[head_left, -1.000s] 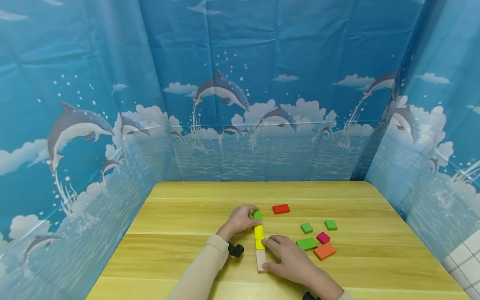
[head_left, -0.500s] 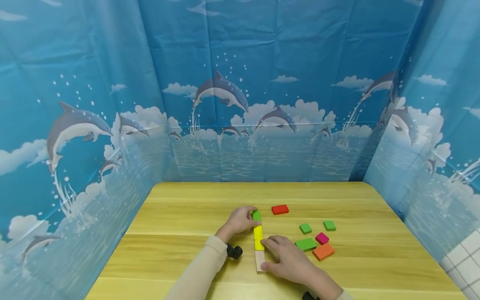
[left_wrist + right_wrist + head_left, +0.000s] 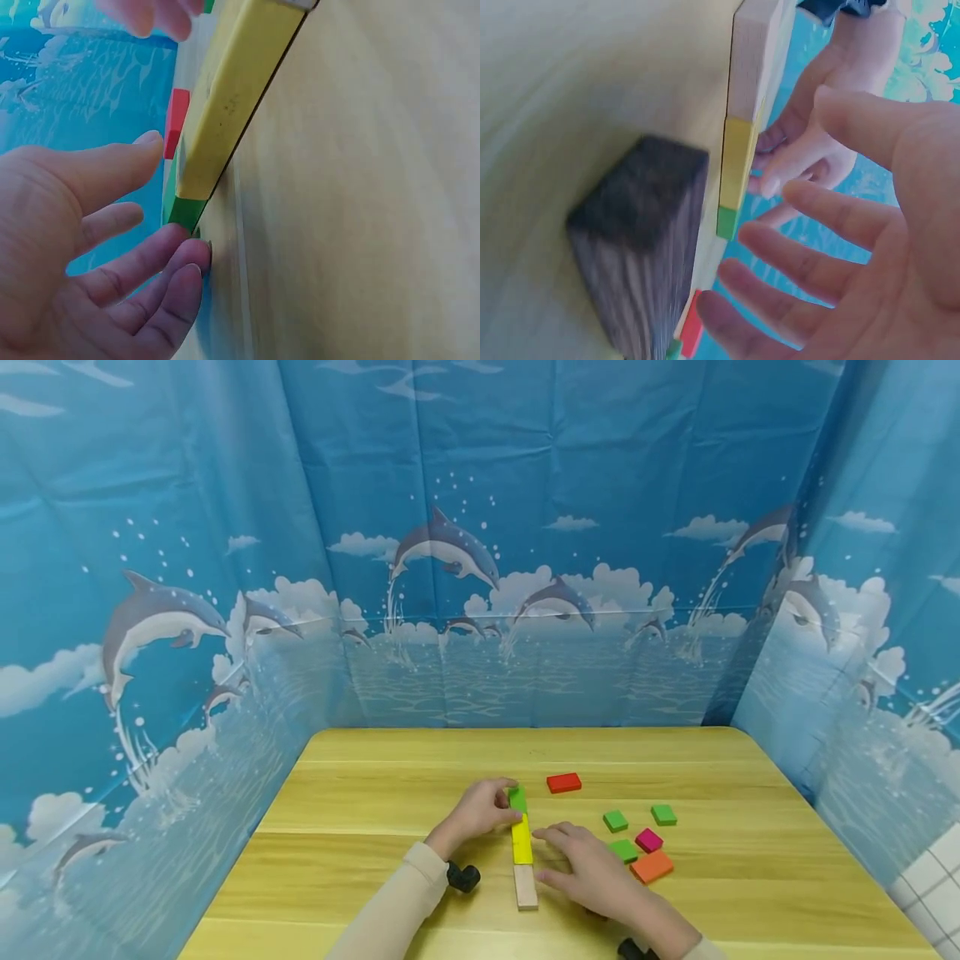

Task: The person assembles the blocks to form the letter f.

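Observation:
In the head view, a row of flat blocks runs away from me on the table: a pale wooden block (image 3: pixel 526 887) nearest, a yellow section (image 3: pixel 521 841), and a green block (image 3: pixel 517 799) farthest. My left hand (image 3: pixel 477 812) is at the green block, index fingertip by its far end. In the left wrist view its thumb sits apart from the blocks, and its fingertips are close to the green end (image 3: pixel 185 213). Just right of the row, my right hand (image 3: pixel 592 870) has spread fingers and holds nothing. Beneath it stands a dark brown wooden block (image 3: pixel 641 232).
Right of the row lie two small green blocks (image 3: pixel 616 821), a larger green block (image 3: pixel 623 851), a magenta block (image 3: pixel 649 840) and an orange block (image 3: pixel 652 866). Farther back is a red block (image 3: pixel 564 782). A dolphin-printed curtain (image 3: pixel 465 677) borders the wooden table (image 3: pixel 360 793).
My right hand has let go of the row and moved a little to the right, uncovering the pale block. The left hand stays by the green block. The head view has shifted slightly.

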